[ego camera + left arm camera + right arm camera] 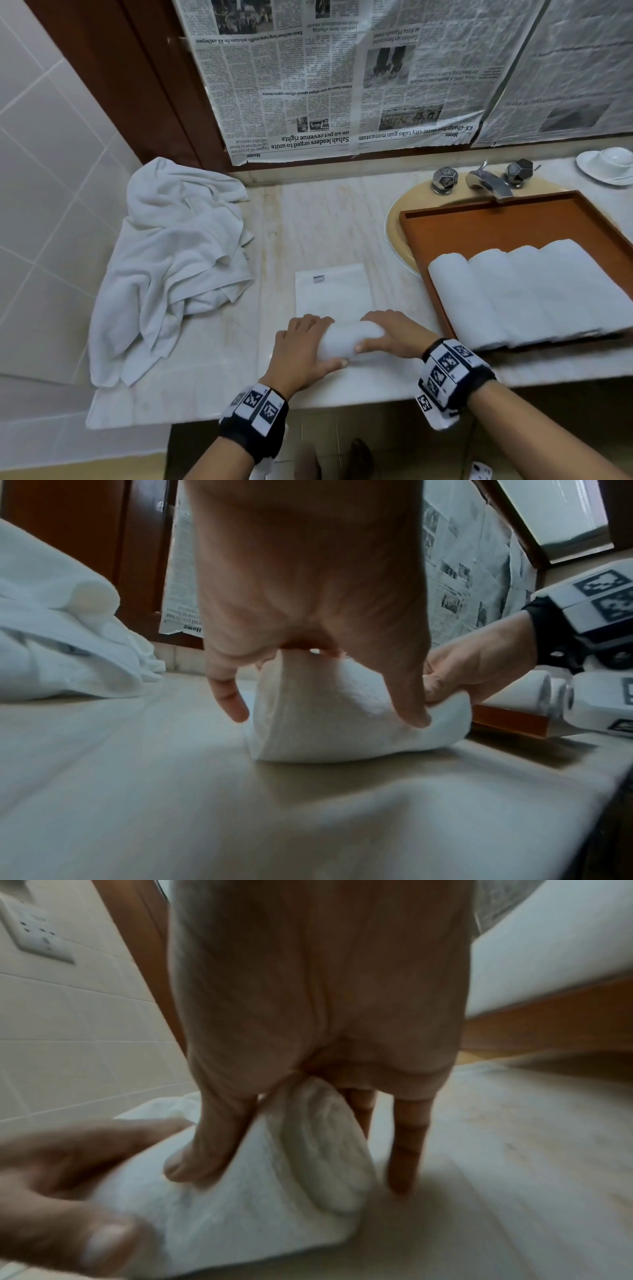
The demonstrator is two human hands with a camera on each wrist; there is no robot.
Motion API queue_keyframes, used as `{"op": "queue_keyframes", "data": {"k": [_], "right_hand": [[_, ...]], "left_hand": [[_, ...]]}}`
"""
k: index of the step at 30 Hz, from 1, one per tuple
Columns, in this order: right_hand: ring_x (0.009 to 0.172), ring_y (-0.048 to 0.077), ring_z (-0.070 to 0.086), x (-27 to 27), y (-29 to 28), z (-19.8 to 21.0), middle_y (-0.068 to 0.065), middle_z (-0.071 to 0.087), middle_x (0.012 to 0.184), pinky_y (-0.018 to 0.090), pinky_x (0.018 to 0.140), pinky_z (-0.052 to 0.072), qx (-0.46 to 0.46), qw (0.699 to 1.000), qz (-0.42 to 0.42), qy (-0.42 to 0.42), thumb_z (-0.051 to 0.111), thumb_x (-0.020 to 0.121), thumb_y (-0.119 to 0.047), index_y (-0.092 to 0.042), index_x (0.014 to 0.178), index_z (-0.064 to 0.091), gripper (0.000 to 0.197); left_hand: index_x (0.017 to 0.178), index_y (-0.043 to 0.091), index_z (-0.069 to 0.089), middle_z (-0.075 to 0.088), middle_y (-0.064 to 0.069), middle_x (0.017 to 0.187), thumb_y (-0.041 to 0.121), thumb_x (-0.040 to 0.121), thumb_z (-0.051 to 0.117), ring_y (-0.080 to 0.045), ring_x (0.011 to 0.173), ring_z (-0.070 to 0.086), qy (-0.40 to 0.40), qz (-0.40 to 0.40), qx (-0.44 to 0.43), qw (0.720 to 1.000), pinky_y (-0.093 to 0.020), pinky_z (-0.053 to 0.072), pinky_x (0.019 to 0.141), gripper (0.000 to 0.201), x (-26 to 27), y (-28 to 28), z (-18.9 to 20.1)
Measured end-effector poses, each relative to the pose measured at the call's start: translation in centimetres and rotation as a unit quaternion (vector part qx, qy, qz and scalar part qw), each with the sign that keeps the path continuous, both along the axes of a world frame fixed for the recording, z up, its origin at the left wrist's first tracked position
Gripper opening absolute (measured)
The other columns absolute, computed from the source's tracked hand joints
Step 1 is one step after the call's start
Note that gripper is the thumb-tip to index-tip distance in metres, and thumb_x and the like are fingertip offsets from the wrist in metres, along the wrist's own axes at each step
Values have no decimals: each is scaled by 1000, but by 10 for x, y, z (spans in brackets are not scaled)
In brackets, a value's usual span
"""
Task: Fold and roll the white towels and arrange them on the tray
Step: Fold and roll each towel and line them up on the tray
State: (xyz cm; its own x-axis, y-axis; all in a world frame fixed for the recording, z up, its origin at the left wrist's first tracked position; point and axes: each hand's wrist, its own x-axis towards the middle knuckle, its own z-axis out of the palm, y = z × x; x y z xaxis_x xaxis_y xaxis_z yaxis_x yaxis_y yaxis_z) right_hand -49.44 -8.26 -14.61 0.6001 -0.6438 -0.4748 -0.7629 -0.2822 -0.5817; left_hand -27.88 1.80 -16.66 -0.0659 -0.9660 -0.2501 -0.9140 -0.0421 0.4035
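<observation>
A folded white towel (334,294) lies flat on the marble counter, its near end wound into a thick roll (349,339). My left hand (305,346) grips the roll's left end, fingers curled over the top and thumb on the near side. My right hand (394,334) grips the right end the same way. The left wrist view shows the roll (342,710) under my curled fingers (229,696). In the right wrist view the roll's spiral end (325,1150) sits between my thumb and fingers. Several rolled towels (527,291) lie side by side in the brown wooden tray (496,219).
A heap of loose white towels (174,263) covers the counter's left end by the tiled wall. The tray rests over the sink (397,219), below the taps (486,178). A white cup and saucer (608,164) stand at the far right. Newspaper covers the wall behind.
</observation>
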Motion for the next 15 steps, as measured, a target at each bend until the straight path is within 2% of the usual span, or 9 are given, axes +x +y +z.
{"op": "queue_keyframes", "data": {"k": [2, 4, 7, 9, 11, 13, 15], "right_hand": [[114, 18, 52, 4, 9, 3, -4, 58, 125, 35, 94, 43, -70, 995, 31, 60, 65, 81, -64, -23, 127, 55, 62], [128, 19, 42, 9, 24, 4, -5, 46, 142, 38, 101, 38, -168, 979, 70, 92, 63, 85, -59, -24, 142, 41, 71], [133, 21, 36, 18, 35, 2, -5, 38, 147, 40, 102, 37, -206, 969, 93, 99, 67, 82, -55, -24, 148, 30, 82], [130, 19, 38, 22, 29, -1, -6, 42, 142, 40, 99, 38, -178, 975, 83, 100, 67, 80, -58, -27, 146, 34, 80], [122, 18, 43, 24, 18, 1, -6, 49, 132, 38, 96, 39, -117, 987, 70, 88, 67, 80, -60, -28, 138, 44, 71], [114, 18, 50, 25, 7, 5, -3, 57, 123, 34, 91, 41, -41, 996, 53, 53, 70, 79, -58, -23, 126, 55, 60], [108, 18, 55, 24, 0, 7, -1, 61, 118, 27, 84, 41, 32, 998, 43, 21, 72, 81, -55, -19, 118, 60, 53]], "left_hand": [[141, 38, 41, 45, 10, 135, 75, 79, 58, -16, 122, 40, 35, 7, 42, 999, -41, 39, 99, 75, 3, -4, -3], [138, 37, 48, 51, 8, 129, 77, 76, 61, -16, 119, 44, 93, 12, 79, 992, -41, 41, 99, 75, 11, -12, -2], [120, 34, 63, 62, 6, 116, 75, 76, 65, -15, 107, 54, 163, -18, 87, 983, -39, 45, 97, 60, 18, -25, -2], [120, 37, 63, 60, 8, 119, 80, 72, 62, -14, 109, 53, 169, -14, 86, 982, -40, 45, 98, 64, 20, -25, -4], [132, 44, 52, 46, 12, 132, 82, 70, 60, -13, 119, 42, 132, 15, 72, 989, -41, 41, 101, 73, 17, -17, -5], [140, 47, 41, 35, 16, 139, 79, 74, 58, -12, 125, 33, 67, 25, 15, 997, -43, 40, 100, 75, 12, -4, -7], [143, 46, 37, 34, 17, 141, 76, 77, 57, -13, 128, 30, 39, 22, -28, 999, -41, 40, 101, 75, 8, 6, -6]]}}
